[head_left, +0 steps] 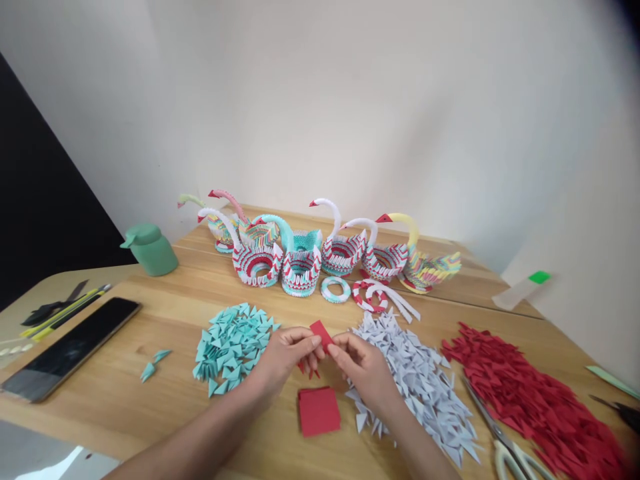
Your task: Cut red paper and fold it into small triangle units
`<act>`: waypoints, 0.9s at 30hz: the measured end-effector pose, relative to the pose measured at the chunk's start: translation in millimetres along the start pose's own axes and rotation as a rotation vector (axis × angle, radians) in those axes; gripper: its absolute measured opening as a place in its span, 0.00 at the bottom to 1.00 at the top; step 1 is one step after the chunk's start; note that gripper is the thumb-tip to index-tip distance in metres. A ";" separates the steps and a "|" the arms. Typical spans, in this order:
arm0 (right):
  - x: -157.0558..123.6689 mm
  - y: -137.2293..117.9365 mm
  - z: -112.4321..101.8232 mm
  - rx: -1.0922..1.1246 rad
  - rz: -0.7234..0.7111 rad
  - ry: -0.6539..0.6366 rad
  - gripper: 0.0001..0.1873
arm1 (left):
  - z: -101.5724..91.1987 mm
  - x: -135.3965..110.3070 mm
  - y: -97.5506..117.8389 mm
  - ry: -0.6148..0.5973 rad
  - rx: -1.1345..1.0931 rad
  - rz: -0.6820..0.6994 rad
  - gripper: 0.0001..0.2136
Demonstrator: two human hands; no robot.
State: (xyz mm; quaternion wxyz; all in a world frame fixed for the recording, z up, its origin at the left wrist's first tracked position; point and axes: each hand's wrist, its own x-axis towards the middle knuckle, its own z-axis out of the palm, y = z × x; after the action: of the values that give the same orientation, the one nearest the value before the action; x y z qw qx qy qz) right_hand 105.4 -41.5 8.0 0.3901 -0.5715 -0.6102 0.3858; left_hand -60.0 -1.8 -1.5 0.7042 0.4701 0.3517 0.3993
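Observation:
My left hand [283, 355] and my right hand [361, 363] meet above the wooden table [200, 400], both pinching a small red paper piece [321, 333] between fingertips. Directly below them lies a small stack of red paper squares [318, 410]. A pile of teal folded triangles [231, 347] sits just left of my left hand. A pile of white folded triangles [420, 380] lies under and right of my right hand. Further right spreads a pile of red folded triangles [530, 393].
Several modular paper swans [300, 250] stand in a row at the back, with paper rings [335, 289] before them. Scissors [505, 440] lie at the right front. A phone [70, 357], pens [65, 310] and a green container [150, 249] are at the left.

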 end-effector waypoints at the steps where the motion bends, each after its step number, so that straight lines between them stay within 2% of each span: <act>1: 0.1 0.3 0.2 -0.002 0.002 0.012 0.13 | 0.3 -0.2 -0.1 -0.002 0.005 0.000 0.15; 5: 0.0 2.9 0.9 -0.047 -0.011 0.046 0.14 | 0.1 -0.5 -1.6 -0.021 0.008 0.005 0.16; 14: 0.6 3.0 2.0 -0.096 -0.039 -0.008 0.13 | -5.0 1.0 -2.1 0.007 0.015 0.022 0.16; 21: -1.3 -0.5 2.3 -0.115 -0.047 0.013 0.13 | -2.6 1.2 -0.6 0.005 0.011 0.019 0.16; 27: -1.0 -7.4 -4.5 -0.085 -0.060 -0.050 0.12 | -1.7 1.3 0.7 0.007 0.125 0.020 0.18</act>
State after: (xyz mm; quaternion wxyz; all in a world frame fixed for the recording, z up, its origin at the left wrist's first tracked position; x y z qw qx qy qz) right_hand 106.6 -42.8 16.6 0.3613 -0.5592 -0.6525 0.3619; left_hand -61.1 0.2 -1.5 0.6682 0.5153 0.3737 0.3852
